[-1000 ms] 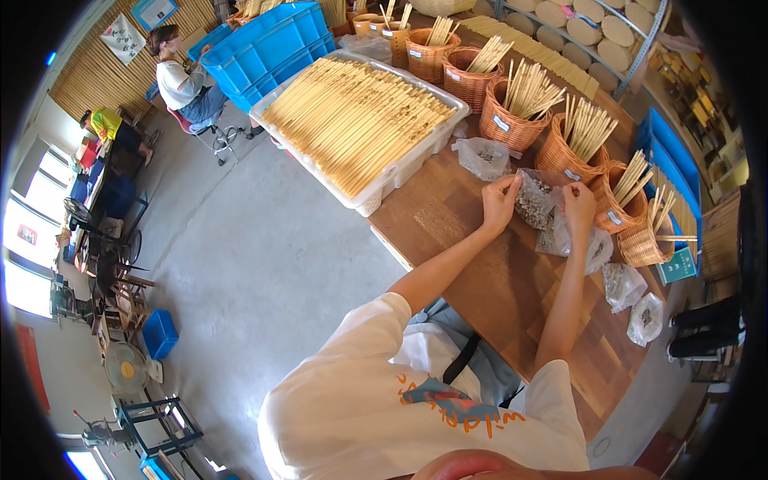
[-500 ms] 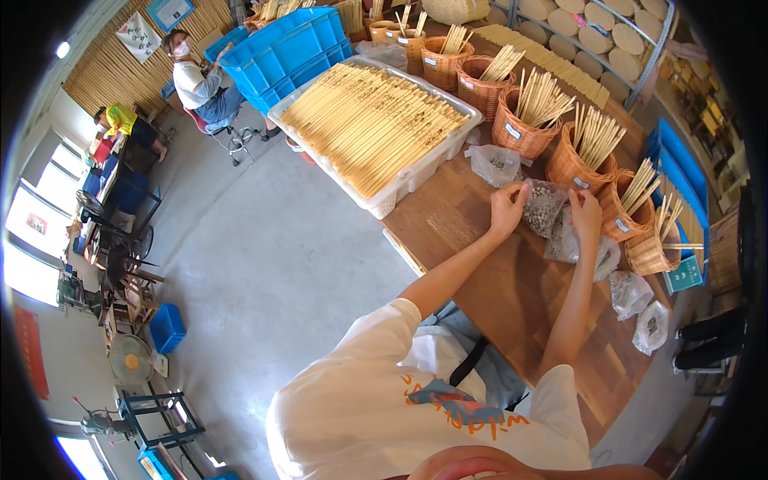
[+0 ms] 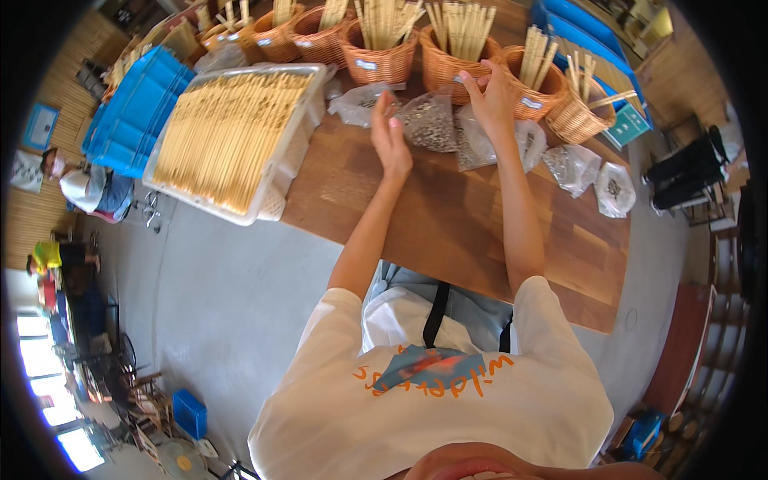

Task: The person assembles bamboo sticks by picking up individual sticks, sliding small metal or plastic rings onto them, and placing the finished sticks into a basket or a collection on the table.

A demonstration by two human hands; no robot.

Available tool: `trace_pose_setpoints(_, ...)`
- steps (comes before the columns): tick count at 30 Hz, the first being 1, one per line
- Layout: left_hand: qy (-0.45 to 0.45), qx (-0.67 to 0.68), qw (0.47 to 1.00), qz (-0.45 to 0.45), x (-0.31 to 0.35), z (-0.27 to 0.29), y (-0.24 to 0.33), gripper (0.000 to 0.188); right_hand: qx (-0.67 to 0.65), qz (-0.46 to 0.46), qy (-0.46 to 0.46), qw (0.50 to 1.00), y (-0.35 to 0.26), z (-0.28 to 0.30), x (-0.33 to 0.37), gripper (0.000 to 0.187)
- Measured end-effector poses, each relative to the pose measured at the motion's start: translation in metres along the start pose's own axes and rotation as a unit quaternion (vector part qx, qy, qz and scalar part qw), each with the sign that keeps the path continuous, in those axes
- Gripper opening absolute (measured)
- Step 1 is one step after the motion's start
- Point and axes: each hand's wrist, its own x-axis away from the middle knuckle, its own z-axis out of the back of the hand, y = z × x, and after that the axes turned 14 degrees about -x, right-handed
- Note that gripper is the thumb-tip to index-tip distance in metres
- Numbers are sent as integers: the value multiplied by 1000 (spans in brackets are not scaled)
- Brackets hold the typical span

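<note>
My left hand (image 3: 391, 146) is open above the wooden table, its fingers stretched upward just left of a clear plastic bag (image 3: 430, 122) of small grey pieces. My right hand (image 3: 494, 100) reaches across the bags to the front of a wicker basket (image 3: 442, 69) holding pale thin sticks; its thumb and fingers are apart, with nothing seen between them. Whether its fingertips touch the basket is unclear. Below that hand lies another clear bag (image 3: 475, 142) of small pieces. A further bag (image 3: 362, 104) lies left of my left hand.
A white plastic crate (image 3: 262, 192) full of pale sticks stands on the table's left, beside stacked blue crates (image 3: 120, 148). More wicker baskets (image 3: 378, 62) line the far side. Small bags (image 3: 614, 192) lie at the right end. Two people are at the far left.
Both hands have come off the bag they were holding by its edges. My right hand has moved toward the baskets, my left to the bag's left side. The view has turned.
</note>
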Motion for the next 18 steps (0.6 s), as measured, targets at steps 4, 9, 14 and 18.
trace_pose_setpoints(4,16,-25,998,-47,-9,5,6,59,-37,-53,61,996,3,35,-11,63)
trace_pose_setpoints(9,13,-77,995,-61,-10,10,9,60,-32,-66,81,994,8,51,-15,62)
trace_pose_setpoints(14,7,-106,991,-84,-7,9,6,57,-69,-65,43,995,8,42,-14,59)
trace_pose_setpoints(18,15,-149,983,-107,-7,11,3,58,-89,-2,-34,995,-6,26,-6,39)
